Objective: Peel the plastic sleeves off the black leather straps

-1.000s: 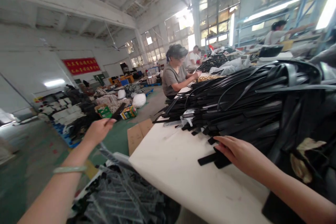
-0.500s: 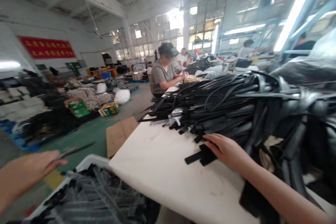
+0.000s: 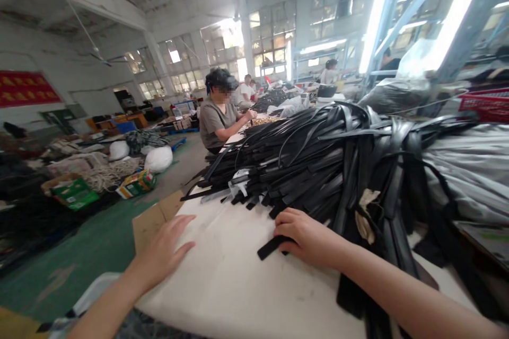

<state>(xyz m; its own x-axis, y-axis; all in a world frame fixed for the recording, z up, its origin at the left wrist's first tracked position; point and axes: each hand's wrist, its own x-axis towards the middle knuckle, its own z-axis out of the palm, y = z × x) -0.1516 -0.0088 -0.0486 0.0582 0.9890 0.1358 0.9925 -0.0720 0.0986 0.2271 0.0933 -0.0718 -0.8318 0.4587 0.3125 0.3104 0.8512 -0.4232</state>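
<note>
My right hand closes its fingers round a short black strap at the front of the pile, its end poking out to the left. Over the table's left edge, my left hand has thumb and fingers apart with nothing between them. A large heap of black straps covers the far part of the white tabletop and spills off to the right. A scrap of clear plastic lies at the heap's left front.
A cardboard box stands against the table's left side. Below my left arm is a pale bin, mostly hidden. Across the heap a co-worker sits at the same table. Grey bundled material lies at the right.
My left hand has come in from the left over the table, and the dark strip it held is gone. My right hand has closed on a strap. The view has turned right.
</note>
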